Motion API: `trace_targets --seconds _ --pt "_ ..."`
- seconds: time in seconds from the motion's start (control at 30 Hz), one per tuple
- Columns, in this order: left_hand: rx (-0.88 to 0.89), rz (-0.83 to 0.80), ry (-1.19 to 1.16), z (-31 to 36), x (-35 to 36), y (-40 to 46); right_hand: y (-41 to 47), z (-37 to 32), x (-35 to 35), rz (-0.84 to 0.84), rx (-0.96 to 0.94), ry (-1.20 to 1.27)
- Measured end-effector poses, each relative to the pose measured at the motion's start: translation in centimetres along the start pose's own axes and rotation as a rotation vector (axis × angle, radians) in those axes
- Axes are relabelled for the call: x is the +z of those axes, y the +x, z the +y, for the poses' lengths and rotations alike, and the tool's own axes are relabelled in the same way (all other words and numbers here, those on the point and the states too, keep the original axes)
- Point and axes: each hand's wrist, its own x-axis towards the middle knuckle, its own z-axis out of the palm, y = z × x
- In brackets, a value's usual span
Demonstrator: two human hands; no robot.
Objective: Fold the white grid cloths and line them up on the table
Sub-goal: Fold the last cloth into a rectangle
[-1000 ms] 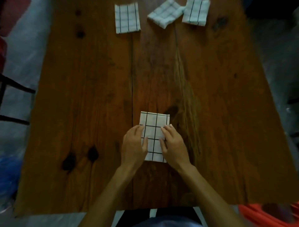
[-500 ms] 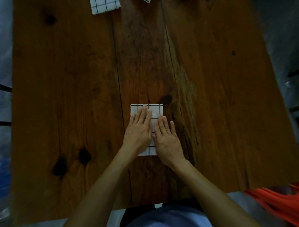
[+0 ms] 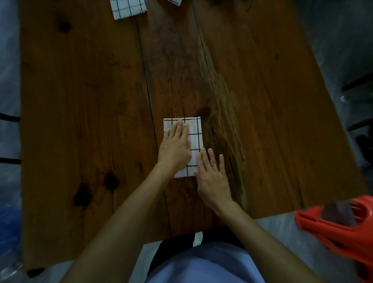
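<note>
Cloth in hand: the folded white grid cloth lies flat on the wooden bench, near the person's edge and roughly mid-width; a neat upright rectangle with edges that look square
Left hand: the left hand lies palm-down on the cloth's left half, fingers straight and together, reaching almost to the far edge; flat, gripping nothing
Right hand: the right hand lies flat with fingers straight and slightly spread, by the cloth's near right corner, mostly on bare wood; whether its inner fingers touch the cloth I cannot tell; it holds nothing
Step, as judged: pressing the fold flat before the cloth joins the row
Doing it well: keep one palm as anchor; stroke the other from the centre out to the edges so trapped air leaves and layers do not creep; check corners sit flush; then lift by both short sides so the fold holds
Row: one folded cloth shows at the far edge, cut off by the frame; the corner of another cloth beside it; the near one should go in line with them
</note>
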Motion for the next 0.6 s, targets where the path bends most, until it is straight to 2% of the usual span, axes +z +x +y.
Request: trace_targets --seconds 0.43,0.6 --pt "0.033 0.043 0.038 -0.2 0.6 -0.1 -2.4 -0.9 0.2 0.006 0.019 0.031" --pt "0.045 0.004 0.048 -0.2 0.0 -0.1 -4.2 -1.5 -0.1 -0.041 0.043 0.032"
